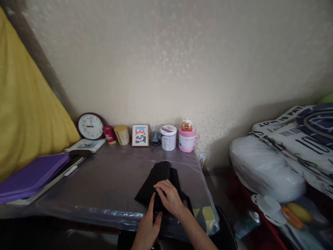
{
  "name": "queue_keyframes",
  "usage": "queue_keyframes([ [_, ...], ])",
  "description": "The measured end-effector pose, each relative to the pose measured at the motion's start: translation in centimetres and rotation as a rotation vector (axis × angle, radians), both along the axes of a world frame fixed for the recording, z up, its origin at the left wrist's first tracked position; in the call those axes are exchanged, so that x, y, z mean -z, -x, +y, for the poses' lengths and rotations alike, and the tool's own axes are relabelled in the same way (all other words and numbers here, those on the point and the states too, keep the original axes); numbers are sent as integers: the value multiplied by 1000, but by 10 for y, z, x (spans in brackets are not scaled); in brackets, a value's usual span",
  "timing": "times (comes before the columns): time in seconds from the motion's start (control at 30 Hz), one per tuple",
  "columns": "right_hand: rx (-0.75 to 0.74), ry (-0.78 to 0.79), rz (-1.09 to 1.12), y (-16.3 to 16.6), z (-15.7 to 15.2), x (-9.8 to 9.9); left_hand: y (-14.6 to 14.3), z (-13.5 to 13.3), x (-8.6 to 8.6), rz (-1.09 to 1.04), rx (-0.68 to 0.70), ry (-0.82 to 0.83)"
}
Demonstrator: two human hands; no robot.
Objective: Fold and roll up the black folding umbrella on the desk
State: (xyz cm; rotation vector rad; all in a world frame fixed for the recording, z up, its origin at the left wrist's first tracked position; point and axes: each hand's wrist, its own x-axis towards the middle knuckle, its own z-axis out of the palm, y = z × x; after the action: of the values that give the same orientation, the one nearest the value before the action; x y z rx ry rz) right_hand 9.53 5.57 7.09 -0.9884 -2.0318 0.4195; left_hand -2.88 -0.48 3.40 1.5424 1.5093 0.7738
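A folded piece of black fabric (156,173) lies near the front right edge of the table, with a strap-like strip trailing to its right. My right hand (170,199) rests on top of it, palm down, fingers slightly bent and pressed to the cloth. At the fabric's near edge is my left hand (148,225), index finger stretched forward along it and thumb spread apart. A small round ring (156,215) shows between that thumb and finger. The left hand's other fingers are mostly hidden.
Clear plastic covers the table (109,180). Along the wall stand a clock (91,126), a picture frame (140,135), a white tub (168,139) and a pink tub (186,142). Purple folders (36,173) lie left. A yellow corner guard (208,218) and a spray can (248,224) are right.
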Motion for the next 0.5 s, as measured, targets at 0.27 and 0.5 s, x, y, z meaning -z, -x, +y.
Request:
queue_keyframes([
  [0.27, 22, -42, -143, -13, 29, 25, -2, 0, 10, -36, 21, -42],
  [0.5, 135, -4, -262, -16, 109, 34, -2, 3, 10, -72, 50, -12],
])
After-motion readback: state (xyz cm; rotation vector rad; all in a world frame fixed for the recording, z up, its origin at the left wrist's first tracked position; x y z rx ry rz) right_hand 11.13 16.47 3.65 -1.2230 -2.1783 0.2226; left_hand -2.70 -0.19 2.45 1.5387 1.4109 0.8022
